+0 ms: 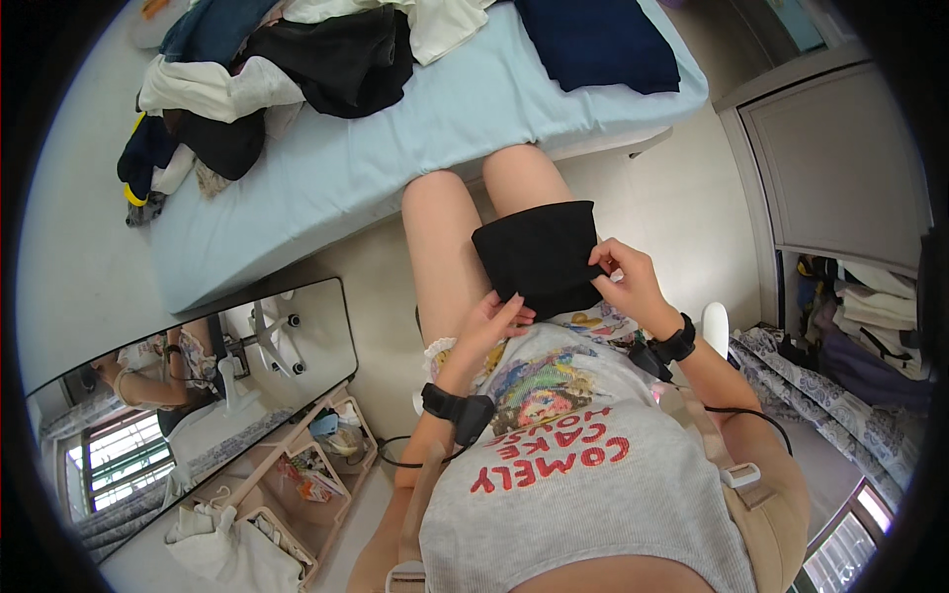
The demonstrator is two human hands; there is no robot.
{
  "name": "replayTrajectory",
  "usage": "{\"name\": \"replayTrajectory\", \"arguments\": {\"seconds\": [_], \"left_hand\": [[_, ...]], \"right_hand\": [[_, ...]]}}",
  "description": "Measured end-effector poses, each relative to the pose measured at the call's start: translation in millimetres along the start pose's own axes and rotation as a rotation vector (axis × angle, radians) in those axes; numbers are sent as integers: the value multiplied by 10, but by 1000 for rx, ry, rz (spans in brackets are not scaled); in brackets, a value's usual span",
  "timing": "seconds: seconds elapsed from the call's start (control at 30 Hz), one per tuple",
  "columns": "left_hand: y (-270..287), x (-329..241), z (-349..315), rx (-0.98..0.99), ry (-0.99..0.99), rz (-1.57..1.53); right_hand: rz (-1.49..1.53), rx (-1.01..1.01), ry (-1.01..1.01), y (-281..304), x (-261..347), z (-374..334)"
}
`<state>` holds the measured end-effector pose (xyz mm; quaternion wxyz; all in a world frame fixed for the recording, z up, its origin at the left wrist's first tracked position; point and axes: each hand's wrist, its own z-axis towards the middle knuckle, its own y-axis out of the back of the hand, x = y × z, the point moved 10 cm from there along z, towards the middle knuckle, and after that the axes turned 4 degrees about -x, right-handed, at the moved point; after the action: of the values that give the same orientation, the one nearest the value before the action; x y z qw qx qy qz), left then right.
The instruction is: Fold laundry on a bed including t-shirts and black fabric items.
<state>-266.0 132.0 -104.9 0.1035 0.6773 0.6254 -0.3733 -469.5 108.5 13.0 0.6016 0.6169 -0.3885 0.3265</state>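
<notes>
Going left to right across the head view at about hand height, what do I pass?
Floor mirror → left hand → folded black garment → right hand → open wardrobe shelves with folded clothes.

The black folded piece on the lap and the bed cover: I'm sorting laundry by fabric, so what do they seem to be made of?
The black folded garment, held by the left hand and right hand, looks like soft matte cloth, perhaps knit cotton: it folds flat and shows no sheen. The light blue sheet looks like smooth woven fabric, likely cotton, stretched with faint creases.
</notes>
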Motion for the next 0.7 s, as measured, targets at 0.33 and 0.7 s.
{"name": "replayTrajectory", "arguments": {"seconds": [0.33, 0.7], "left_hand": [[-48, 57, -154, 68, 112, -427], [-214, 261, -173, 134, 181, -495]], "right_hand": [[-17, 31, 134, -79, 270, 72], [-55, 156, 309, 3, 339, -180]]}}
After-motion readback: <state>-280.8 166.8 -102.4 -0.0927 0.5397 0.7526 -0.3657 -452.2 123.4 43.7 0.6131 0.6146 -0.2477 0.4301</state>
